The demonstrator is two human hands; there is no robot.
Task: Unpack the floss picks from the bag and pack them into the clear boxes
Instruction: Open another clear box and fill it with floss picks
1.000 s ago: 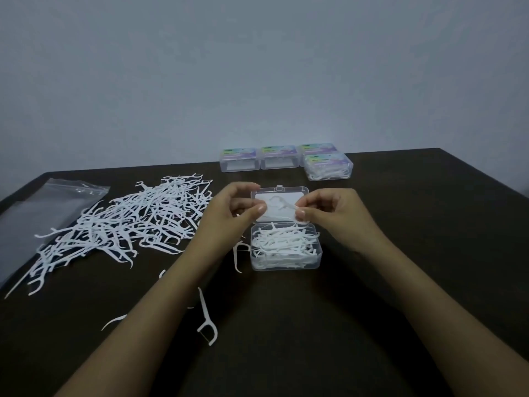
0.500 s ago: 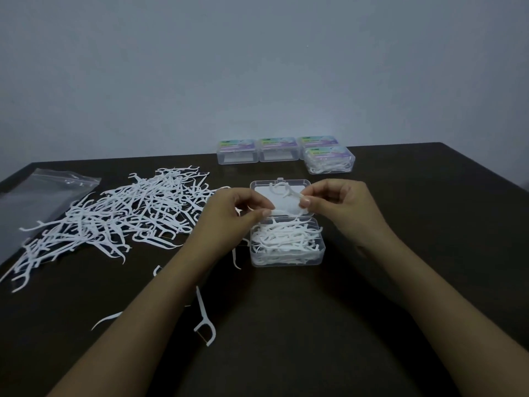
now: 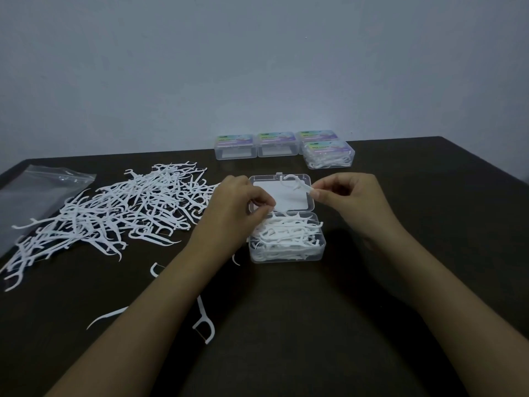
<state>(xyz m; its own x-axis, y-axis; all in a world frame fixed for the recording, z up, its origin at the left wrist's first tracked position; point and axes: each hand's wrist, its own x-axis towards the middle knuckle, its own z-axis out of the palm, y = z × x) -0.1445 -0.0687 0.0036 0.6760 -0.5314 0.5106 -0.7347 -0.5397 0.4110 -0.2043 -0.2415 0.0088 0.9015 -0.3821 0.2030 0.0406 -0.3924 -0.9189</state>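
Pinching 1 floss pick [image 3: 294,183] over the open lid [image 3: 289,203], the right hand [image 3: 352,199] hovers behind the clear box [image 3: 286,255], which is packed with picks. The left hand [image 3: 234,207] curls at its left rim; I cannot tell whether it grips anything. More loose picks [image 3: 114,213] lie left, beside the bag [image 3: 34,193].

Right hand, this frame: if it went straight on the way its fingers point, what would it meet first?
Probably the left hand: the right hand, pinching a floss pick, points toward it above the open lid. Depth is unclear.

Plain indoor room, dark table [image 3: 286,310] against bare grey wall [image 3: 257,67]
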